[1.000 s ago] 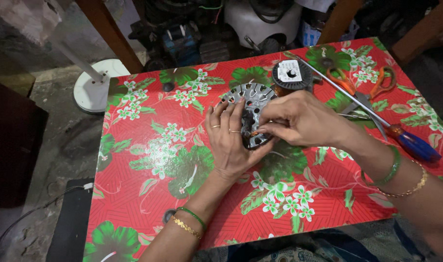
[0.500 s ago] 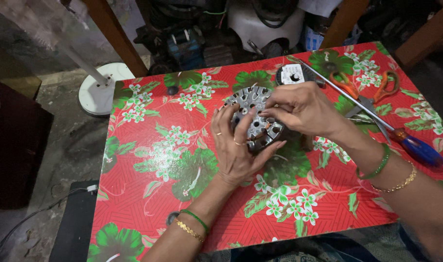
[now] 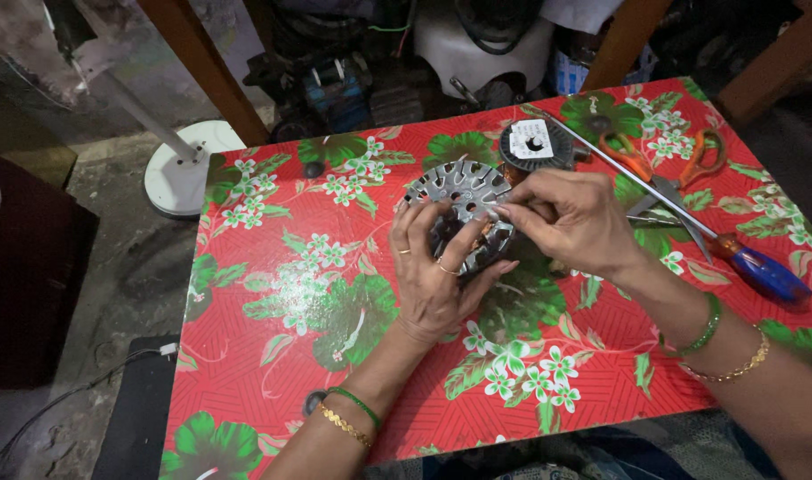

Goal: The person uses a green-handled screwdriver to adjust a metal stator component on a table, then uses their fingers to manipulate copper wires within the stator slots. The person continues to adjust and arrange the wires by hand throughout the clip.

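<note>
A round grey metal motor stator (image 3: 464, 196) with slots and copper winding stands tilted on the red floral table (image 3: 273, 356). My left hand (image 3: 437, 271) cups it from below and the left, fingers wrapped on its rim. My right hand (image 3: 570, 218) pinches at the copper winding on the stator's right side with thumb and forefinger. Both wrists wear green and gold bangles.
A spool of copper wire (image 3: 535, 147) sits just behind the stator. Orange-handled scissors (image 3: 668, 164) and a long screwdriver with a blue and red handle (image 3: 748, 262) lie at the right. A white fan base (image 3: 188, 173) stands on the floor at the left.
Both hands and the stator have stayed together at the table's middle. The right fingers have shifted slightly on the winding. The camera view has drifted a little.
</note>
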`<state>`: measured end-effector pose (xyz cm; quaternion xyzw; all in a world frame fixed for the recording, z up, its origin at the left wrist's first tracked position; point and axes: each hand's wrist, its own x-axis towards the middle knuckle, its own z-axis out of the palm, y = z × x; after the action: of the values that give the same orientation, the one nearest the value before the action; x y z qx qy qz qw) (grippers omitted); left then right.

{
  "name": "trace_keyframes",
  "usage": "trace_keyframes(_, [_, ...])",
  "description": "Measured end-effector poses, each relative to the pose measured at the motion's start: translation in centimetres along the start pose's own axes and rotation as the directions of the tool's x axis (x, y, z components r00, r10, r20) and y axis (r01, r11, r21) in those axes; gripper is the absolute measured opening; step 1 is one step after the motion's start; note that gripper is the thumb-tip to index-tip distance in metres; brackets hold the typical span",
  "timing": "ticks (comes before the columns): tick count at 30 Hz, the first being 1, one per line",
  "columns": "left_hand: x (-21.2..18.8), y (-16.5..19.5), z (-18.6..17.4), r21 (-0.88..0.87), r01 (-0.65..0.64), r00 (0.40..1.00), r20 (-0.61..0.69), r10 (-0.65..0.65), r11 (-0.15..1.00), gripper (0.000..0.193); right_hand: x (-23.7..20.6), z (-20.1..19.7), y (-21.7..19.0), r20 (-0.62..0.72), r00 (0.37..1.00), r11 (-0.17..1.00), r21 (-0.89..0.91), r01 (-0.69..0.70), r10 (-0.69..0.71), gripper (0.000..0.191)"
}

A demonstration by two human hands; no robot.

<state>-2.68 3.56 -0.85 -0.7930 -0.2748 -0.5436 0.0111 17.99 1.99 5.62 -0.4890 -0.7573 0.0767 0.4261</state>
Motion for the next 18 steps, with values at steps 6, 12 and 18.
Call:
trace_keyframes(6, [0.1, -0.1, 0.0, 0.045, -0.074, 0.997, -0.006, 0.074, 0.996, 0.054, -0.4, 0.6, 0.3, -0.018, 0.998, 0.996, 0.07, -0.052, 0.054, 0.011])
trace_keyframes(12, [-0.5, -0.5, 0.2, -0.043, -0.055, 0.998, -0.016, 0.055, 0.998, 0.058, -0.9, 1.2, 0.5, -0.076, 0.996, 0.998, 0.058, -0.032, 0.037, 0.012])
trace_keyframes(18, [-0.7, -0.7, 0.3, -0.117, -0.003, 0.999, -0.051, -0.003, 0.993, 0.06, -1.1, 1.7, 0.7, -0.103, 0.994, 0.994, 0.11, -0.025, 0.037, 0.011])
